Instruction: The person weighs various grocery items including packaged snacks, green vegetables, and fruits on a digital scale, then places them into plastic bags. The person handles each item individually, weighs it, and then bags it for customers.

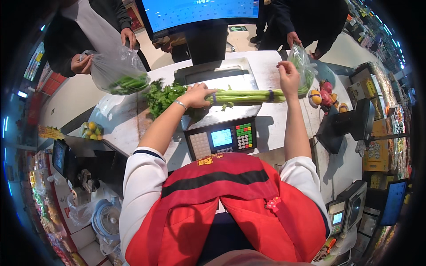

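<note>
A long celery bunch (246,96) with purple bands lies across the steel pan of a weighing scale (218,116); its leaves point left. My left hand (196,95) is over the celery where leaves meet stalks, its fingers around it. My right hand (289,78) is raised by the stalk end, fingers curled; whether anything thin is between them cannot be made out. Just beyond it, a person's hand (294,39) holds a clear plastic bag of green vegetables (304,71). The scale's lit display (222,137) and keypad (244,136) face me.
A monitor (199,15) rises behind the scale. At left, a person holds a plastic bag of green vegetables (128,83). Bagged yellow-green fruit (92,130) sits on the counter (116,114). To the right are red and yellow fruits (326,94) and a black stand (336,128).
</note>
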### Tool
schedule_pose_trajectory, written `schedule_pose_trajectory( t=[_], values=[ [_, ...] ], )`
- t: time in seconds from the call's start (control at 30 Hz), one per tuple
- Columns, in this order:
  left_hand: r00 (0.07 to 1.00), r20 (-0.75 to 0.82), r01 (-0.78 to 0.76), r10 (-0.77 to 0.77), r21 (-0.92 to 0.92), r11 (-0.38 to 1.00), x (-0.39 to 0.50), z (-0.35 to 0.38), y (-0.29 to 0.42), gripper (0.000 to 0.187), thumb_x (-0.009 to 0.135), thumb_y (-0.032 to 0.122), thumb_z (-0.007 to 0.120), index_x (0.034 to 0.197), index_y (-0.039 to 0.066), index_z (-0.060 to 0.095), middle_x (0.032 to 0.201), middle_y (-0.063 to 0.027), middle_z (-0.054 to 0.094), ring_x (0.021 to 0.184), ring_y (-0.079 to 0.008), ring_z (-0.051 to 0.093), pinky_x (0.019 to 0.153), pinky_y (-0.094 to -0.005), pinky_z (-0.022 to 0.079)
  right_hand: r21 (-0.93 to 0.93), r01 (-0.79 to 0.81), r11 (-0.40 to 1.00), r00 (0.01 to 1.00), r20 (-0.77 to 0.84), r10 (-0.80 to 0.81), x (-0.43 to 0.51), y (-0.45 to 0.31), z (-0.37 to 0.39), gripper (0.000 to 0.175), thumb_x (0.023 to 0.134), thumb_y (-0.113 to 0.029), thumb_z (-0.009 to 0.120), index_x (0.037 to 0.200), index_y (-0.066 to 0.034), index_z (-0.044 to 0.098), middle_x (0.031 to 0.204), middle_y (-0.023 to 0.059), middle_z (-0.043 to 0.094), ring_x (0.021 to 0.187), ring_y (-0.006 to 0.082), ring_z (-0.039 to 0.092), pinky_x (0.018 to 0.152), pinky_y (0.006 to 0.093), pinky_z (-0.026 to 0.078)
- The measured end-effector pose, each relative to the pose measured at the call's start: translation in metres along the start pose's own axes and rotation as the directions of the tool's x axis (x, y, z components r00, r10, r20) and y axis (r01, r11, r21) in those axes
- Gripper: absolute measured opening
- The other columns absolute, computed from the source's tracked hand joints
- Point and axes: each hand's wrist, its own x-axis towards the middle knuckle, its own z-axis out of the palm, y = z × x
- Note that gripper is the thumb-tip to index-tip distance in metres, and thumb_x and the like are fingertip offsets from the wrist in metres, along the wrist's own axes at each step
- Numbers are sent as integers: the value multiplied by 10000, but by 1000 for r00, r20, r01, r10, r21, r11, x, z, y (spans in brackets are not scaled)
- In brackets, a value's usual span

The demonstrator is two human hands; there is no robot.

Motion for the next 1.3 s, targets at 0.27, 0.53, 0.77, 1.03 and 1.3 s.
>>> schedule_pose_trajectory(
  t=[0.27,0.53,0.77,1.03,1.3],
  values=[
    [981,-190,13,-39,-135,991,-45,-11,6,847,781,425,704,1503,225,308,1477,-178,333,1409,-354,265,1132,-624,116,-297,524,798,849,254,-462,71,-59,21,329,826,-199,667,1137,-105,612,1382,131,488,1235,330,453,1028,416,366],
    [737,-600,-45,-311,-502,864,-103,-33,-54,604,826,265,708,1356,67,494,1308,-180,536,1235,-335,494,1056,-400,374,-454,732,508,662,303,-685,169,-144,134,369,805,-219,699,1114,-144,511,1465,106,379,1257,349,392,1043,441,353],
    [721,-471,-28,-508,-752,658,-145,-19,-97,507,852,198,694,1311,47,540,1274,-151,590,1218,-255,530,1032,-360,402,-368,769,522,598,128,-791,179,-161,185,310,751,-116,676,1006,-127,500,1372,62,482,1104,292,472,949,387,382],
    [662,-563,-201,-495,-769,606,-131,-39,-91,390,874,120,665,1243,22,588,1234,-96,616,1194,-213,534,1039,-345,393,-281,817,504,557,156,-816,146,-173,211,314,717,-55,628,999,-126,511,1383,81,480,1107,285,472,946,376,353],
    [686,-571,-235,-451,-760,606,-124,-51,-74,300,899,104,637,1178,-2,612,1172,-62,631,1114,-151,564,991,-303,425,-313,728,610,671,144,-728,150,-149,157,283,730,-37,658,982,-89,541,1227,71,612,1008,273,541,864,369,411]
  ],
)
